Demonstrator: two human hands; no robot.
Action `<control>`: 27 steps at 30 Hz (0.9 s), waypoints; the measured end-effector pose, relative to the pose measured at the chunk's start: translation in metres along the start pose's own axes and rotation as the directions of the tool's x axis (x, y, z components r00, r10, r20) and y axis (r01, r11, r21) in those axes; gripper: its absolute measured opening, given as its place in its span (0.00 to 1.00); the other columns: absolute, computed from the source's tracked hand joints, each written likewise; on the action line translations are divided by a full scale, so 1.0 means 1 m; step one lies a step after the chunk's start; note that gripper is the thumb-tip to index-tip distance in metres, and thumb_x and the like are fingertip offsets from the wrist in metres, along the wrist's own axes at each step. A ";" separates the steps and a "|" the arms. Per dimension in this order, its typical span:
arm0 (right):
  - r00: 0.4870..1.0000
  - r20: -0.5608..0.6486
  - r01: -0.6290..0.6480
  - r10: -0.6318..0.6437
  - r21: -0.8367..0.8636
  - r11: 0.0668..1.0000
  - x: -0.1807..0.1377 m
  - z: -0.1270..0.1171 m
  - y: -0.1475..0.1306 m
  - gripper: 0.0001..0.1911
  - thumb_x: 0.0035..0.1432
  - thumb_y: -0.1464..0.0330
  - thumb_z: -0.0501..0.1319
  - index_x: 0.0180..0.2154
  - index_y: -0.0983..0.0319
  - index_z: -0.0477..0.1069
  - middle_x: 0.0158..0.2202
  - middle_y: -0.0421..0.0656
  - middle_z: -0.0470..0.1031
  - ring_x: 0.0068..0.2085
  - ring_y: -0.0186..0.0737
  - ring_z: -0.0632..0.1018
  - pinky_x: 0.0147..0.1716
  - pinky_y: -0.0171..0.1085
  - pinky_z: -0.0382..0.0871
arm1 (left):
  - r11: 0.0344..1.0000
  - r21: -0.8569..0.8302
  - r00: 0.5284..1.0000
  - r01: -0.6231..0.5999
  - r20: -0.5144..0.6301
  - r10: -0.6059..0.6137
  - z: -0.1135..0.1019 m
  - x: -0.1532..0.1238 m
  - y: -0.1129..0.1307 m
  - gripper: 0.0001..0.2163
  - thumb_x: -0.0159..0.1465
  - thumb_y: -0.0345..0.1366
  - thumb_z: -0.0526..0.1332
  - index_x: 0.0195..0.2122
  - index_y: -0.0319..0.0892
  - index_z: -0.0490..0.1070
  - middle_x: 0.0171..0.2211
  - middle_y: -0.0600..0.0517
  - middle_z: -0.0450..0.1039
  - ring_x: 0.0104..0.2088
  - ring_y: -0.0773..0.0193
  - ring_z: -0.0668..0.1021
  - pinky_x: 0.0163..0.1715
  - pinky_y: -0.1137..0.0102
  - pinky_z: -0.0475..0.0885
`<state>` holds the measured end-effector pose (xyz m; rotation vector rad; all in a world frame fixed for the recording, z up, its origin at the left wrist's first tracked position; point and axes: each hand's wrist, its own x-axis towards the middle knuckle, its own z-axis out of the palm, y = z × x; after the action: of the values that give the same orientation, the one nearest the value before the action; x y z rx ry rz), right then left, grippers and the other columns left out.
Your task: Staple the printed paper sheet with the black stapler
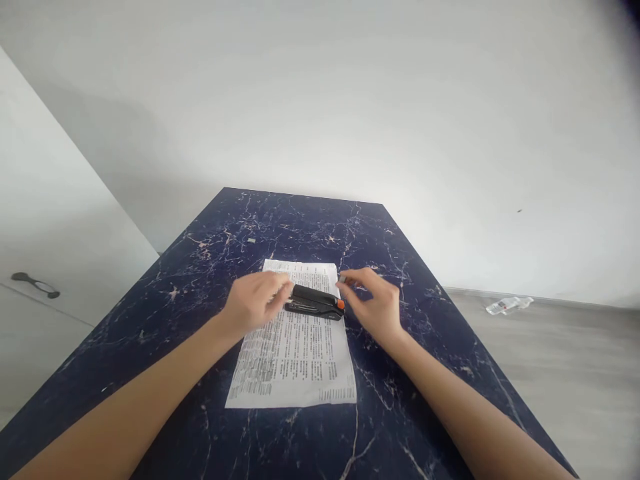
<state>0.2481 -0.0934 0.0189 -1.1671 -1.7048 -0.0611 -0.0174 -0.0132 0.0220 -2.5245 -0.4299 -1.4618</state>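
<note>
Left hand (256, 301) grips the black stapler (315, 302) on the printed sheet (295, 353); right hand (376, 303), loosely open, should steady the sheet's corner squarely.

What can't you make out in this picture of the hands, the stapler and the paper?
- Head view: the print on the paper is too small and blurred to read.
- The left hand covers the stapler's rear end, so its grip there is hidden.
- The small thing pinched in the right hand is too tiny to name.
- The clear object on the floor is too small to identify.
- The table's near edge is cut off by the frame.
</note>
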 end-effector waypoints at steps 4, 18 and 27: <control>0.911 -0.040 -0.413 0.412 -0.129 0.901 0.011 -0.020 0.065 0.12 0.58 0.57 0.70 0.36 0.59 0.82 0.32 0.43 0.83 0.33 0.45 0.81 0.39 0.44 0.77 | 0.865 0.300 0.877 0.402 0.146 -0.457 -0.009 -0.014 -0.056 0.09 0.74 0.35 0.55 0.43 0.42 0.74 0.35 0.50 0.80 0.34 0.62 0.82 0.33 0.69 0.76; 0.856 0.008 -0.464 0.517 -0.431 0.774 0.001 -0.032 0.153 0.27 0.55 0.55 0.68 0.54 0.60 0.79 0.41 0.47 0.75 0.37 0.47 0.76 0.47 0.49 0.71 | 0.728 0.490 0.453 0.480 0.572 -0.684 0.002 -0.047 -0.112 0.26 0.76 0.41 0.41 0.73 0.45 0.54 0.76 0.47 0.48 0.75 0.44 0.53 0.69 0.37 0.51; 0.848 0.013 -0.478 0.530 -0.414 0.774 -0.001 -0.032 0.151 0.21 0.55 0.57 0.66 0.48 0.61 0.79 0.41 0.47 0.74 0.35 0.45 0.75 0.46 0.48 0.71 | 0.735 0.491 0.571 0.468 0.467 -0.675 0.000 -0.044 -0.112 0.23 0.74 0.41 0.49 0.67 0.39 0.64 0.62 0.37 0.70 0.62 0.42 0.71 0.61 0.47 0.67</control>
<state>0.3777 -0.0311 -0.0359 -1.9508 -1.4641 0.0045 -0.0767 0.0850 -0.0135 -2.6283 -1.6095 -0.4996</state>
